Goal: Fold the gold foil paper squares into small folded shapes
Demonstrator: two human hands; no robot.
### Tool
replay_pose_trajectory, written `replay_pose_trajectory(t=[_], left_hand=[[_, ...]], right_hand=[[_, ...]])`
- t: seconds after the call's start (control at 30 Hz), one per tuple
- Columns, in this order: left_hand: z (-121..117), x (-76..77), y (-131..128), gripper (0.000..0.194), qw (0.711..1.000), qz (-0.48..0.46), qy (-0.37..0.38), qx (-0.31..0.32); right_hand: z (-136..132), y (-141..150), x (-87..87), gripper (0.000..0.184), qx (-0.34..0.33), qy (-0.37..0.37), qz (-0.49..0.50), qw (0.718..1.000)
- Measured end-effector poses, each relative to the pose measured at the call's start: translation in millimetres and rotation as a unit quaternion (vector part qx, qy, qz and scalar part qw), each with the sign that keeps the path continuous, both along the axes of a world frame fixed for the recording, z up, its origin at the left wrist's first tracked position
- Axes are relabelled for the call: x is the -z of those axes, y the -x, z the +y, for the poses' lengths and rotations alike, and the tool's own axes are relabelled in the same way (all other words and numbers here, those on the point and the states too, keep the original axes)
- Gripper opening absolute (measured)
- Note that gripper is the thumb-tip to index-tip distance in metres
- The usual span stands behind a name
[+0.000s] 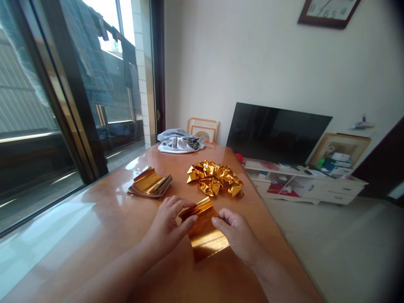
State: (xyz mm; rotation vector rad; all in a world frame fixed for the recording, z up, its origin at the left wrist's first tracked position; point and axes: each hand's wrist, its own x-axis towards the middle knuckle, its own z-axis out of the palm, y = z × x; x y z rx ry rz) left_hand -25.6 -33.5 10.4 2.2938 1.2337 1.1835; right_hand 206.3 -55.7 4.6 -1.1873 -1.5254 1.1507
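Gold foil sheet [206,235] pinched in both hands, that's what catches your eye from over here. The left hand [167,225] has its fingers curled over the sheet's turned-up top edge and its thumb pressed in at the left side, while the right hand [235,235] grips the same edge from the right, so both are closed on the foil, not just resting on it. The sheet sits on the table just in front of the person, its long axis running roughly away from them, far end leaning left, near end leaning right, with a crease across the top where the strip is folded over. Just past the left hand there's a neat stack of folded gold foil strips [150,183], and right beside that, past the hands, a crumpled heap of gold foil [214,179]. All of it is on a glossy orange-brown wooden table [94,235]. Down the far end sits a bundled grey-and-white cloth [179,142], with a picture frame [202,130] leaning behind it. Off to the right, a black flat-screen TV [277,132] sits on a white cabinet [303,185], and a glass door [72,92] runs along the left.
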Motion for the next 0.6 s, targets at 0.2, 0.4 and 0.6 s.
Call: replay_pose_trajectory(t=[0.2, 0.4, 0.6], left_hand=[[0.5, 1.6, -5.8, 0.018, 0.998, 0.013, 0.053, 0.023], [1.4, 2.3, -6.2, 0.020, 0.989, -0.057, 0.121, 0.055], [0.4, 6.2, -8.6, 0.018, 0.967, -0.128, 0.199, 0.093]], right_hand=[[0.5, 4.2, 10.1, 0.028, -0.011, -0.005, -0.022, 1.000], [-1.3, 5.8, 9.8, 0.028, -0.003, -0.028, -0.055, 0.998], [-5.1, 10.3, 6.2, 0.023, -0.006, -0.041, -0.063, 0.997]])
